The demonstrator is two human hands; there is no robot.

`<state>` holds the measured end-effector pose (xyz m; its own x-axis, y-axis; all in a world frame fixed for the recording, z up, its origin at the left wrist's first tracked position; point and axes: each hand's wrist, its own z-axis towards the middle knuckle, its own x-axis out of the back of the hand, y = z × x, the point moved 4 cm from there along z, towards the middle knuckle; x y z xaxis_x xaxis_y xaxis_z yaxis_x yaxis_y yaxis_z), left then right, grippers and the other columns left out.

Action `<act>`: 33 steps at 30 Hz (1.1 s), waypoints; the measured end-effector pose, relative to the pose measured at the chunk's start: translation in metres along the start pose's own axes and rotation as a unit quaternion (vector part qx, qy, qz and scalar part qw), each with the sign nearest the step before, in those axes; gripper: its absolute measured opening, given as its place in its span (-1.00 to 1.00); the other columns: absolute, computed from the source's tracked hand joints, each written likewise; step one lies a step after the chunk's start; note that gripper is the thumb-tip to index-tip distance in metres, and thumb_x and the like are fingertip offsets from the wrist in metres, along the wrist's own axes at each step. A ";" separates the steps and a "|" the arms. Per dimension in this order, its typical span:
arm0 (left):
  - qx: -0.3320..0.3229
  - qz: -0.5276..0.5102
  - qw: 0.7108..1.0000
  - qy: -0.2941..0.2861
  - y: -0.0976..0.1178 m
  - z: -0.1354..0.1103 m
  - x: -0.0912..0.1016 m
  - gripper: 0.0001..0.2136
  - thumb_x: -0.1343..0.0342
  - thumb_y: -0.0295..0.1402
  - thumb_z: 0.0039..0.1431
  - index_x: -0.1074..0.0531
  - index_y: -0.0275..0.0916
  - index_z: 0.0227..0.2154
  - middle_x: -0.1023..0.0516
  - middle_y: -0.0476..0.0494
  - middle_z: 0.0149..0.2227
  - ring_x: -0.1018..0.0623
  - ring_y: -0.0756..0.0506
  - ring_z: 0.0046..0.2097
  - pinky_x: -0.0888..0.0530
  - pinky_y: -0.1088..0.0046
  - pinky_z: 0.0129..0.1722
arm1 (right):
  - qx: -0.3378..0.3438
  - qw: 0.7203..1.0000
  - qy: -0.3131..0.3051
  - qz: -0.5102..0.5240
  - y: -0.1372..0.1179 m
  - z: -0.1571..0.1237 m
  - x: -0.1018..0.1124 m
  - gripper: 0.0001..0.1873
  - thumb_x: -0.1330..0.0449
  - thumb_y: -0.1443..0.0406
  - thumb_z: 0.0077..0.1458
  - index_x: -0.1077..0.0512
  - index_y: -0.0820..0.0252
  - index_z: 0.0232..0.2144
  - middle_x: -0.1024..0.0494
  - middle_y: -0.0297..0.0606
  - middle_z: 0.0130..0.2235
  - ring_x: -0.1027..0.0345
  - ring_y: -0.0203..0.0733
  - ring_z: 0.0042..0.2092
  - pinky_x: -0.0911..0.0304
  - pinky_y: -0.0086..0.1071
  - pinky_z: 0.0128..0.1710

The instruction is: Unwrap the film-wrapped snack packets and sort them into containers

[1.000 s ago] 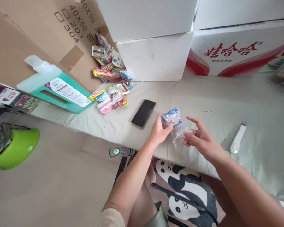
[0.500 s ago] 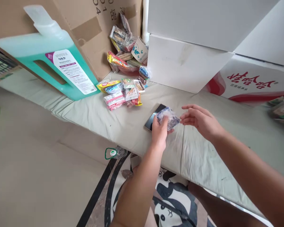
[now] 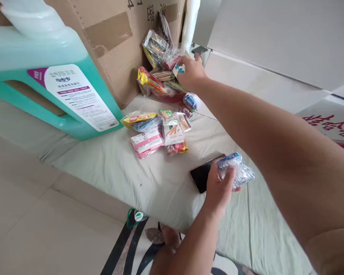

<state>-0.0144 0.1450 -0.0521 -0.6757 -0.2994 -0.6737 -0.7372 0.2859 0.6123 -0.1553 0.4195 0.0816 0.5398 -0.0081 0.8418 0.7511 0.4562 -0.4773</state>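
My left hand [image 3: 222, 185] is closed around a packet in crinkled clear plastic [image 3: 239, 173] with blue at its top. It holds this just above the right end of a dark phone [image 3: 202, 175] lying on the cloth. My right hand [image 3: 191, 70] is stretched far forward to the pile against the carton. Its fingers are bent around a paper cup [image 3: 179, 69] with a blue leaf print; the hand hides most of the cup. Left of it lie wrapped snacks, among them a red and yellow packet [image 3: 151, 79] and a clear-wrapped pack [image 3: 157, 42].
A large jug of green liquid [image 3: 103, 91] stands at left before a cardboard carton [image 3: 109, 46]. Nearer lie a pink and white packet [image 3: 147, 142], a yellow packet [image 3: 139, 119] and other snacks on the pale cloth [image 3: 160, 183]. White boxes [image 3: 275, 46] stand at the back right.
My right hand has moved from beside the plastic-wrapped packet forward and left to the paper cup. My left hand keeps the packet near the phone. The view has shifted closer.
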 end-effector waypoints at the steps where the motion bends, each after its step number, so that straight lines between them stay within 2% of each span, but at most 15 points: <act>1: 0.002 0.000 1.000 -0.008 0.000 0.001 0.000 -0.44 -0.36 0.11 0.07 -0.47 -0.11 0.03 -0.61 -0.19 -0.01 -0.61 -0.14 -0.12 -0.57 0.49 -0.37 | -0.020 1.000 -0.001 -0.014 0.003 0.012 -0.009 -0.53 -0.21 0.52 0.01 -0.53 0.19 -0.01 -0.40 0.01 0.25 -0.50 0.10 0.09 -0.34 0.10 0.27; 3: 0.008 0.000 1.000 -0.027 0.000 0.002 0.001 -0.44 -0.35 0.10 0.11 -0.47 -0.15 0.03 -0.60 -0.18 -0.06 -0.60 -0.10 -0.16 -0.55 0.52 -0.38 | -0.032 0.998 -0.005 -0.044 0.009 0.026 -0.025 -0.65 -0.20 0.51 0.03 -0.56 0.20 -0.12 -0.52 0.00 0.10 -0.52 0.13 0.03 -0.39 0.08 0.21; 5: 0.016 -0.002 0.999 -0.039 0.002 0.000 0.004 -0.46 -0.35 0.06 0.13 -0.47 -0.17 0.04 -0.59 -0.17 -0.08 -0.58 -0.08 -0.17 -0.55 0.54 -0.36 | -0.001 0.998 0.000 -0.069 0.009 0.026 -0.033 -0.70 -0.15 0.50 0.11 -0.58 0.22 -0.16 -0.54 0.01 0.06 -0.50 0.12 0.07 -0.38 0.01 0.23; 9: 0.016 -0.012 1.000 -0.021 0.009 -0.006 0.010 -0.48 -0.37 0.04 0.11 -0.47 -0.20 -0.01 -0.56 -0.15 -0.09 -0.55 -0.07 -0.16 -0.55 0.55 -0.37 | 0.089 0.990 0.014 -0.105 -0.003 -0.002 -0.034 -0.57 -0.01 0.49 0.25 -0.56 0.22 0.02 -0.48 -0.02 0.15 -0.48 0.06 0.09 -0.33 -0.08 0.22; 12: 0.017 -0.017 1.000 -0.011 0.011 -0.008 0.010 -0.45 -0.39 0.07 0.06 -0.47 -0.20 -0.03 -0.56 -0.15 -0.10 -0.57 -0.09 -0.15 -0.55 0.55 -0.39 | 0.143 0.984 0.014 -0.106 -0.012 -0.032 -0.025 -0.55 0.05 0.48 0.31 -0.55 0.19 0.05 -0.49 -0.08 0.08 -0.49 -0.02 0.05 -0.36 -0.16 0.15; 15: 0.022 -0.030 0.999 0.003 0.011 -0.009 0.009 -0.39 -0.41 0.12 -0.01 -0.49 -0.19 -0.02 -0.59 -0.17 -0.08 -0.61 -0.12 -0.16 -0.55 0.54 -0.42 | 0.205 0.974 0.019 -0.094 -0.012 -0.069 -0.008 -0.59 0.04 0.46 0.33 -0.57 0.17 -0.02 -0.51 -0.11 0.00 -0.50 -0.10 -0.03 -0.38 -0.26 0.01; 17: 0.021 -0.038 0.999 0.011 0.012 -0.011 0.009 -0.38 -0.41 0.11 -0.02 -0.50 -0.18 -0.01 -0.62 -0.17 -0.09 -0.63 -0.11 -0.18 -0.56 0.54 -0.44 | 0.259 0.962 0.027 -0.080 -0.003 -0.101 0.011 -0.65 -0.01 0.43 0.33 -0.60 0.15 -0.10 -0.54 -0.13 -0.07 -0.50 -0.13 -0.09 -0.38 -0.30 -0.10; 19: 0.019 -0.044 0.999 0.018 0.013 -0.014 0.011 -0.40 -0.41 0.09 -0.01 -0.49 -0.17 -0.01 -0.62 -0.14 -0.10 -0.62 -0.08 -0.21 -0.57 0.54 -0.46 | 0.314 0.947 0.039 -0.053 0.016 -0.138 0.036 -0.69 -0.05 0.39 0.34 -0.61 0.13 -0.17 -0.57 -0.15 -0.14 -0.52 -0.16 -0.15 -0.39 -0.33 -0.16; 21: 0.019 -0.043 0.999 0.023 0.015 -0.018 0.013 -0.42 -0.40 0.08 0.01 -0.49 -0.17 -0.01 -0.60 -0.11 -0.12 -0.60 -0.04 -0.25 -0.56 0.57 -0.50 | 0.338 0.939 0.053 -0.029 0.044 -0.175 0.065 -0.74 -0.11 0.39 0.33 -0.61 0.10 -0.24 -0.60 -0.19 -0.18 -0.55 -0.20 -0.19 -0.40 -0.37 -0.20; 24: 0.018 -0.023 0.999 0.014 0.018 -0.021 0.016 -0.45 -0.38 0.06 0.05 -0.48 -0.19 -0.01 -0.58 -0.11 -0.13 -0.58 -0.01 -0.27 -0.55 0.62 -0.52 | 0.298 0.951 0.060 -0.065 0.099 -0.230 0.099 -0.78 -0.17 0.44 0.27 -0.58 0.09 -0.30 -0.61 -0.25 -0.26 -0.54 -0.27 -0.32 -0.37 -0.43 -0.35; 27: 0.009 -0.005 1.000 0.010 0.020 -0.022 0.018 -0.42 -0.39 0.07 0.04 -0.47 -0.19 0.00 -0.57 -0.12 -0.11 -0.57 -0.02 -0.24 -0.56 0.62 -0.52 | 0.263 0.958 -0.017 -0.110 0.146 -0.280 0.112 -0.78 -0.15 0.43 0.28 -0.57 0.09 -0.31 -0.65 -0.28 -0.25 -0.54 -0.30 -0.37 -0.37 -0.44 -0.39; 29: 0.006 -0.005 1.000 0.013 0.020 -0.021 0.019 -0.42 -0.39 0.07 0.03 -0.46 -0.18 0.00 -0.57 -0.12 -0.11 -0.56 -0.03 -0.22 -0.57 0.61 -0.52 | 0.232 0.962 -0.069 -0.123 0.165 -0.305 0.116 -0.74 -0.11 0.43 0.28 -0.53 0.10 -0.39 -0.67 -0.25 -0.14 -0.50 -0.33 -0.43 -0.35 -0.41 -0.43; 30: 0.006 -0.006 1.000 0.015 0.020 -0.021 0.019 -0.43 -0.40 0.06 0.03 -0.45 -0.17 -0.01 -0.57 -0.12 -0.11 -0.56 -0.03 -0.22 -0.58 0.61 -0.52 | 0.214 0.966 -0.072 -0.123 0.169 -0.312 0.119 -0.73 -0.09 0.43 0.26 -0.50 0.10 -0.43 -0.67 -0.23 -0.09 -0.47 -0.34 -0.46 -0.34 -0.39 -0.45; 32: 0.002 -0.008 1.000 0.016 0.020 -0.020 0.018 -0.46 -0.39 0.03 0.05 -0.45 -0.16 -0.02 -0.57 -0.11 -0.11 -0.56 -0.02 -0.22 -0.59 0.60 -0.50 | 0.157 0.978 -0.011 -0.134 0.170 -0.314 0.129 -0.77 -0.10 0.38 0.22 -0.48 0.09 -0.45 -0.65 -0.15 -0.05 -0.47 -0.26 -0.43 -0.36 -0.31 -0.43; 33: 0.000 -0.008 1.000 0.017 0.020 -0.019 0.017 -0.47 -0.39 0.02 0.06 -0.44 -0.16 -0.02 -0.57 -0.11 -0.11 -0.56 -0.02 -0.23 -0.59 0.59 -0.50 | 0.116 0.982 0.036 -0.148 0.169 -0.308 0.135 -0.83 -0.12 0.33 0.20 -0.50 0.07 -0.38 -0.64 -0.09 -0.04 -0.51 -0.17 -0.35 -0.40 -0.26 -0.37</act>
<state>-0.0413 0.1283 -0.0435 -0.6637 -0.3339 -0.6694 -0.7479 0.2806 0.6016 0.1615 0.2211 0.0368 0.3431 -0.2288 0.9110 0.7769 0.6143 -0.1383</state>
